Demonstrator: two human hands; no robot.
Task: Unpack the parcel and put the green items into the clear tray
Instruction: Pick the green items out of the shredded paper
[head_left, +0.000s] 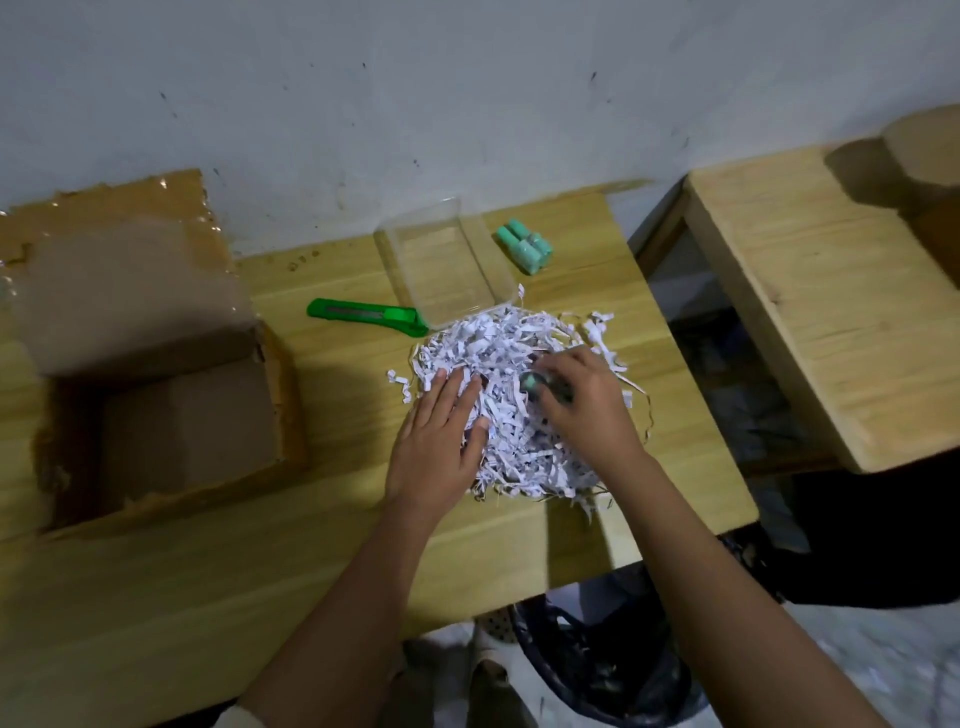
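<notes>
Head view, right hand: fingers curled round a small greenish round item, centre right, over the paper.
Left hand: fingers spread flat, gripping nothing, pressing the shredded paper.
Green bottles: upper centre, beside the clear tray, not in it.
Risk: loose strips could cling and drag into the tray; more items may hide underneath.
Textures: crinkly white shreds, glossy hard plastic tray, torn matte cardboard box at left, smooth green cutter.

The setting is a plain domestic or small workroom interior. Indicators: a scuffed, marked whitewashed wall; two unfinished wooden tables placed side by side against it; a dark mesh waste basket on a bare floor below.
</notes>
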